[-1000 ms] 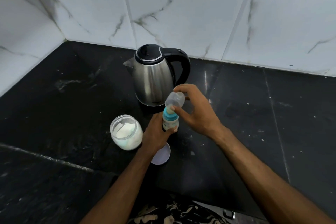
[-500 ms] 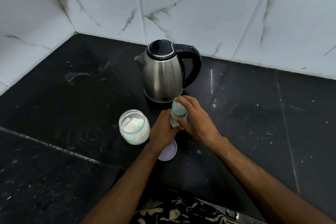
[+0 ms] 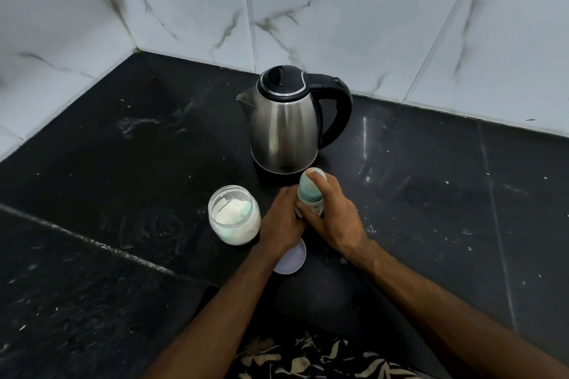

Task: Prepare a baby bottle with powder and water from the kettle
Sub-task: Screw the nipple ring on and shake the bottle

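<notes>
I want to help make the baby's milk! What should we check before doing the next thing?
1. Clear cap pressed onto baby bottle: ok, right hand covers it.
2. Bottle held steady: ok, left hand grips its base.
3. Powder and water inside bottle: cannot tell, hands hide it.
4. Powder jar closed: not ok, its lid lies on the counter.
5. Kettle upright, lid shut: ok.

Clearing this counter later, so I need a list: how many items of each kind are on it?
Kettle: 1
Baby bottle, with clear cap on: 1
Open powder jar: 1
Loose lid: 1
Total: 4
</notes>
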